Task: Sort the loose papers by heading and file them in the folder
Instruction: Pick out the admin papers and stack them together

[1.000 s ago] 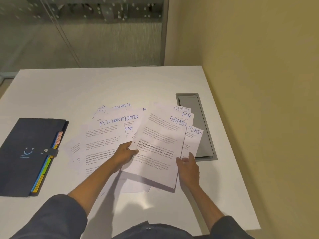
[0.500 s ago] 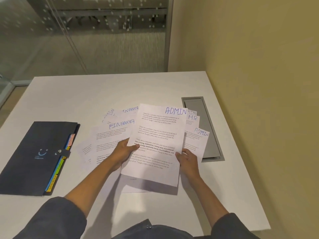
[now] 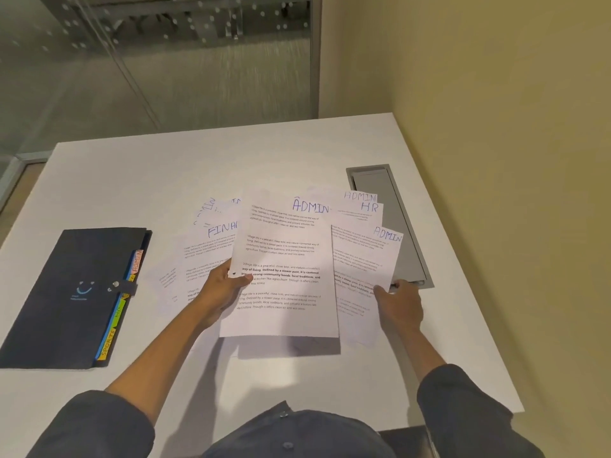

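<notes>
My left hand (image 3: 222,285) pinches the left edge of a sheet headed ADMIN (image 3: 284,269), thumb on top and fingers hidden beneath, so the sheet sits lifted above the pile with its shadow on the bench (image 3: 165,166) below. My right hand (image 3: 398,305) grips the lower right edge of a second ADMIN sheet (image 3: 363,256); the fingers curl under the paper and I cannot see them.

The held sheet covers most of the loose papers (image 3: 195,259) fanned out at the middle of the bench. One heading beside it reads only "FINA" before it is cut off; the headings further back are scraps of blue letters I cannot read. An HR sheet (image 3: 358,211) and another ADMIN heading peek out behind, toward the grey cable hatch (image 3: 401,226) near the right edge.

The dark folder (image 3: 69,292) lies closed by the left edge, strap snapped, coloured tabs poking out; only "ADMIN" and "SPORTS" are legible.
</notes>
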`<control>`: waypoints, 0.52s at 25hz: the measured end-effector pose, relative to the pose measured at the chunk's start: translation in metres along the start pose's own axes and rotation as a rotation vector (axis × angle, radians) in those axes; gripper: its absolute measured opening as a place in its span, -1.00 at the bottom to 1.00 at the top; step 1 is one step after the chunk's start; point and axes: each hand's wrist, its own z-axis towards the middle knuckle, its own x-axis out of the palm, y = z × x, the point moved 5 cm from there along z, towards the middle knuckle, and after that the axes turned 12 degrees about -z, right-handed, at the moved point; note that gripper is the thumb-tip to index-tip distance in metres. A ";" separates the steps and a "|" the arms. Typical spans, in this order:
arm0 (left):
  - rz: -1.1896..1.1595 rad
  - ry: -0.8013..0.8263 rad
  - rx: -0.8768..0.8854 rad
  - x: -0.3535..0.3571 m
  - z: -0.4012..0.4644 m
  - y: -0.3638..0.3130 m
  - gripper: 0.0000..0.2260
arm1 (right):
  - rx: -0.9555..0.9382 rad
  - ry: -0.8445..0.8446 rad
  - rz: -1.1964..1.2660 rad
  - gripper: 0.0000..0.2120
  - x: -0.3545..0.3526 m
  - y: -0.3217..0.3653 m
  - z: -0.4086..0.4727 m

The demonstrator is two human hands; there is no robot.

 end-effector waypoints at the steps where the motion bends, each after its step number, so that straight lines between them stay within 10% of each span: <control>1: 0.003 -0.003 -0.002 -0.001 -0.001 0.001 -0.63 | 0.004 -0.014 -0.009 -0.64 0.001 0.001 0.001; 6: 0.027 -0.036 -0.006 0.001 -0.003 -0.002 -0.67 | 0.049 -0.015 -0.058 -0.57 0.002 0.013 0.004; 13: 0.009 -0.061 0.006 0.005 -0.007 -0.008 -0.69 | 0.003 -0.031 0.172 -0.96 -0.005 0.021 -0.004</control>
